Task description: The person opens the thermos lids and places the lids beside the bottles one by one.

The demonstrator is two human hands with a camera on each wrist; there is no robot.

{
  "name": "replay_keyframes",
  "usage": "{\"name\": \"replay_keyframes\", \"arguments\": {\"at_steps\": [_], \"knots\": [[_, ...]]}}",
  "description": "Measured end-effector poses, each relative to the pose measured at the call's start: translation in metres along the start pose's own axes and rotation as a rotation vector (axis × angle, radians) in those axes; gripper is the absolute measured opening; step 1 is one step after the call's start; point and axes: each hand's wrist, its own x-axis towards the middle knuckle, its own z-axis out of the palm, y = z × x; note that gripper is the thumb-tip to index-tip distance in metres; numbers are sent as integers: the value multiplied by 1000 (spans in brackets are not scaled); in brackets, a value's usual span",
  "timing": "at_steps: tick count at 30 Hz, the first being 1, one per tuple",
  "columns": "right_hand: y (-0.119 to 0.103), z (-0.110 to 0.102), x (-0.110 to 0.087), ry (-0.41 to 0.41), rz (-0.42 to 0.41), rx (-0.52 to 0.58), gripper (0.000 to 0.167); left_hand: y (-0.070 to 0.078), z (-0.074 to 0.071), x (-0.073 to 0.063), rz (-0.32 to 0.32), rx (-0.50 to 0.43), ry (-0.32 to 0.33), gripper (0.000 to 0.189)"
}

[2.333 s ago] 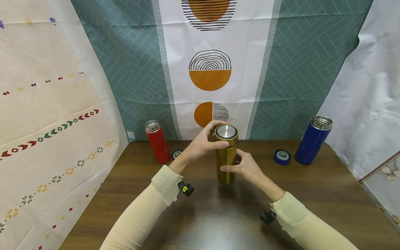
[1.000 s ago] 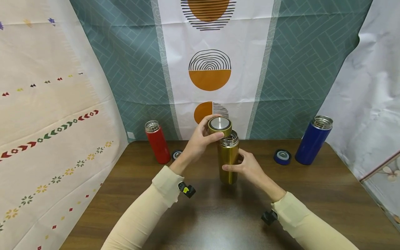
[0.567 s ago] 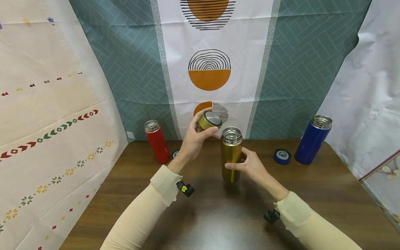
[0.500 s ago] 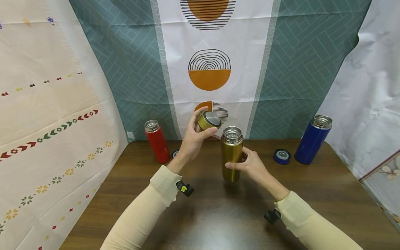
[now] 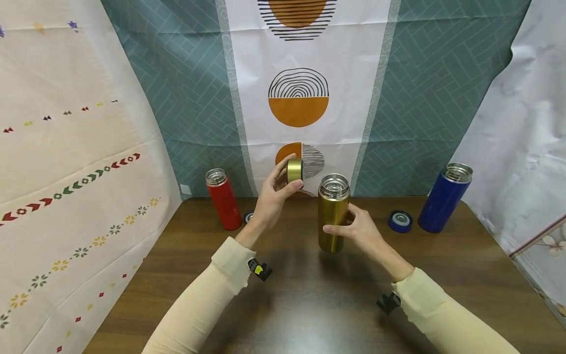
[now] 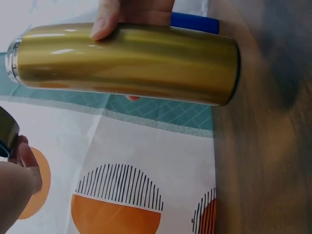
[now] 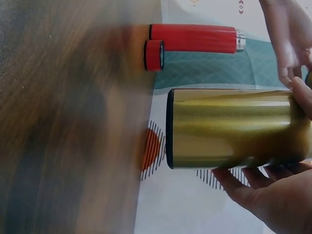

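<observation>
In the head view my left hand (image 5: 270, 196) pinches a gold lid (image 5: 295, 170) between thumb and fingers, tipped onto its side. To its right, my right hand (image 5: 363, 229) grips a gold thermos (image 5: 332, 214) round its middle, thumb in front. The thermos is uncapped, with its steel mouth showing, and stands about upright. In the left wrist view the lid (image 6: 6, 134) is cut off at the left edge. The right wrist view shows the thermos base (image 7: 169, 129) apart from the table, and the right fingers (image 7: 258, 187) curl behind the body.
An uncapped red thermos (image 5: 223, 201) stands at the back left, a small lid (image 5: 248, 217) beside it. At the back right are an uncapped blue thermos (image 5: 444, 199) and a blue lid (image 5: 400, 221) on the wooden table (image 5: 292, 305). Cloth hangs behind.
The gold lid has come off the thermos, moved left and turned onto its side in the left hand. The right hand has shifted the gold thermos slightly right and up.
</observation>
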Motion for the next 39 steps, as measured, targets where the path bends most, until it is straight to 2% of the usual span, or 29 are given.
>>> {"name": "replay_keyframes", "arguments": {"at_steps": [3,10,14,17,19,24,30,33,39], "knots": [[-2,-3,1,5,3,-15,63,-4,-1,-3,-27,35,-5,73],[-3,-15,-1,26,6,-50,66,-17,2,-8,-55,5,1,78],[-1,-24,-3,78,24,-31,73,-26,8,-5,-67,22,12,76],[1,-32,-7,124,41,4,78,-35,16,-3,-78,54,-4,72],[4,-39,-11,159,46,15,78,-42,23,-3,-84,92,-19,72],[12,-58,-21,269,46,-35,69,-60,46,-5,-117,233,-52,69],[22,-80,-34,382,96,-147,75,-81,78,-7,-178,386,-47,72],[29,-92,-42,431,118,-196,77,-89,92,-11,-215,417,-29,73],[45,-120,-62,510,156,-219,76,-106,122,-17,-271,424,-6,72]]}}
